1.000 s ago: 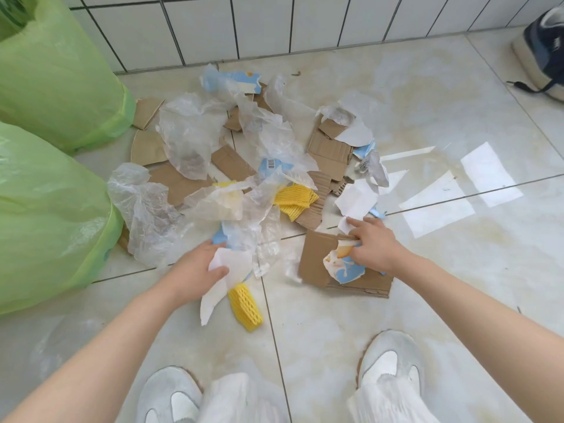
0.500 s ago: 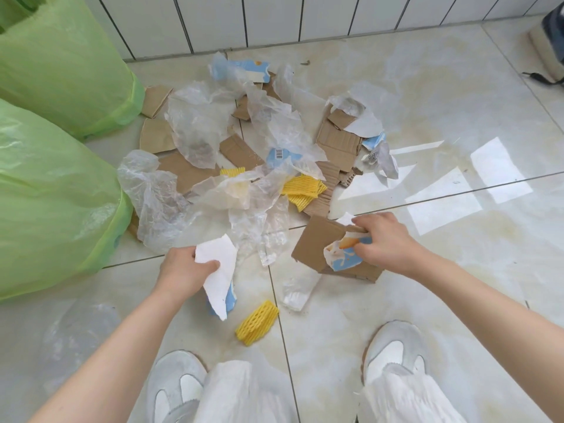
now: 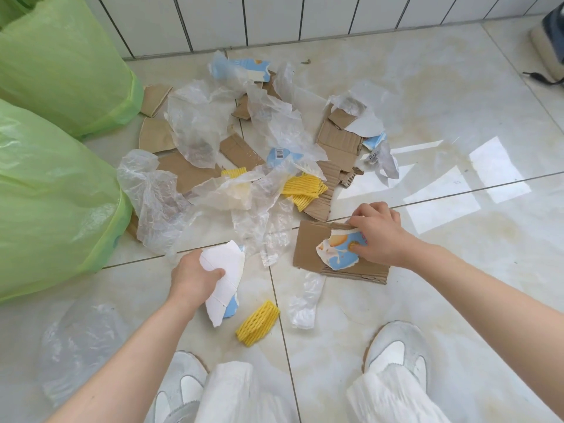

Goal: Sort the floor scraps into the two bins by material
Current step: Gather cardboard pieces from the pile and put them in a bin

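A heap of scraps lies on the tiled floor: brown cardboard pieces [image 3: 341,141], crumpled clear plastic film [image 3: 198,123] and yellow foam netting [image 3: 305,186]. My left hand [image 3: 192,277] grips a white card scrap with a blue printed side [image 3: 224,276], held just above the floor. My right hand [image 3: 377,233] pinches a blue and orange printed card scrap [image 3: 337,251] against a corrugated cardboard piece [image 3: 308,248]. Two bins lined with green bags stand at the left, the near bin [image 3: 52,203] and the far bin [image 3: 67,65].
A yellow foam net roll [image 3: 258,322] and a clear plastic strip [image 3: 305,300] lie near my feet. More clear film [image 3: 76,340] lies at the lower left. My two white shoes [image 3: 396,352] are at the bottom. A dark shoe [image 3: 549,41] sits at the far right by the tiled wall.
My left hand has lifted the white card scrap out of the heap and drawn it back toward me. The right hand closed on the printed scrap and cardboard and pulled them nearer.
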Available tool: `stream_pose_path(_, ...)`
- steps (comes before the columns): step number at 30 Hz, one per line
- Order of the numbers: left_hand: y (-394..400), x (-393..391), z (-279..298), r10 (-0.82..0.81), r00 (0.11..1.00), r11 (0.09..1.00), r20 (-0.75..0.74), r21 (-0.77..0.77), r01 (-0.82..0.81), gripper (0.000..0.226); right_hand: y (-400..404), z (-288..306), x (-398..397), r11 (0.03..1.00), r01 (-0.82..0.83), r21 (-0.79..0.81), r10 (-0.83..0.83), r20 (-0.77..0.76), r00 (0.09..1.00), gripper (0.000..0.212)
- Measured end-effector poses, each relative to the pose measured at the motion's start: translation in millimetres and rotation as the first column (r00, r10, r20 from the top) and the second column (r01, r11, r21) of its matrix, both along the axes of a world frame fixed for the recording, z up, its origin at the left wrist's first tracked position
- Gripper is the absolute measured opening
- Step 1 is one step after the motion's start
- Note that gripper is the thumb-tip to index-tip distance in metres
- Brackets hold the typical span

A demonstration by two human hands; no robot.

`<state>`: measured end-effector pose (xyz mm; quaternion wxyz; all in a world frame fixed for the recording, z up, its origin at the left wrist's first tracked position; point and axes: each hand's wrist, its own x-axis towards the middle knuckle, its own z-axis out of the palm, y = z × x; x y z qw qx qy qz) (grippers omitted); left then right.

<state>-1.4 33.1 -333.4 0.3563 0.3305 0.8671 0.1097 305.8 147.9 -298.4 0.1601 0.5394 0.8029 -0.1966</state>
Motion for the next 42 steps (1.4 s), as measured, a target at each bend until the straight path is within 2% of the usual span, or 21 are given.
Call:
stream_pose_path(5, -1, -5, 22, 0.147, 0.967, 0.971, 0.206, 0.159, -0.181, 0.018, -11, 25, 12, 0.992, 0.036, 0.121, 0.004, -0.313, 0.950, 0.023)
stream_pose_path(8, 5, -5, 50, 0.179, 0.930, 0.925, 0.322, 0.266, -0.270, 0.021, -20, 39, 22, 0.984, 0.108, 0.144, -0.028, -0.473, 0.881, 0.020)
stream_pose_path(10, 11, -2, 66, 0.191, 0.913, 0.895, 0.360, 0.318, -0.313, 0.027, -24, 46, 27, 0.964, 0.243, 0.108, -0.135, -0.587, 0.798, 0.019)
stream_pose_path(12, 19, 4, 77, 0.162, 0.910, 0.886, 0.382, 0.349, -0.304, 0.032, -24, 54, 33, 0.893, 0.450, -0.026, -0.340, -0.693, 0.635, 0.017)
stream_pose_path(15, 35, 27, 84, 0.046, 0.930, 0.907, 0.365, 0.375, -0.192, 0.041, -20, 59, 44, 0.704, 0.628, -0.333, -0.603, -0.746, 0.281, 0.017)
stream_pose_path(16, 41, 37, 84, 0.012, 0.932, 0.915, 0.363, 0.372, -0.157, 0.047, -19, 59, 48, 0.653, 0.649, -0.390, -0.644, -0.737, 0.205, 0.017)
stream_pose_path(17, 47, 48, 84, -0.021, 0.928, 0.921, 0.373, 0.367, -0.127, 0.054, -17, 58, 52, 0.617, 0.673, -0.409, -0.667, -0.725, 0.171, 0.016)
stream_pose_path(20, 65, 81, 77, -0.105, 0.902, 0.942, 0.419, 0.331, -0.044, 0.065, -11, 49, 63, 0.534, 0.748, -0.393, -0.721, -0.673, 0.161, 0.013)
stream_pose_path(23, 85, 109, 63, -0.248, 0.903, 0.945, 0.351, 0.293, 0.146, 0.043, -8, 39, 72, 0.476, 0.786, -0.396, -0.776, -0.609, 0.163, 0.018)
stream_pose_path(26, 109, 132, 52, -0.411, 0.870, 0.899, 0.270, 0.280, 0.338, 0.026, -6, 30, 75, 0.451, 0.795, -0.405, -0.803, -0.573, 0.164, 0.012)
stream_pose_path(31, 153, 163, 32, -0.651, 0.749, 0.758, 0.121, 0.143, 0.636, 0.029, -2, 20, 69, 0.467, 0.768, -0.438, -0.815, -0.551, 0.181, 0.010)
stream_pose_path(33, 165, 164, 14, -0.667, 0.745, 0.744, -0.019, 0.032, 0.667, 0.036, 0, 17, 66, 0.472, 0.761, -0.445, -0.816, -0.548, 0.185, 0.011)
stream_pose_path(35, 175, 160, 0, -0.628, 0.765, 0.777, -0.143, -0.048, 0.628, 0.042, 5, 15, 64, 0.472, 0.756, -0.453, -0.820, -0.541, 0.188, 0.011)
stream_pose_path(39, 191, 147, -4, -0.557, 0.816, 0.828, -0.153, -0.181, 0.532, 0.045, 17, 12, 63, 0.499, 0.745, -0.443, -0.818, -0.525, 0.235, 0.013)
stream_pose_path(42, 197, 145, 0, -0.616, 0.766, 0.787, -0.184, -0.138, 0.601, 0.035, 27, 13, 64, 0.509, 0.747, -0.428, -0.811, -0.529, 0.249, 0.016)
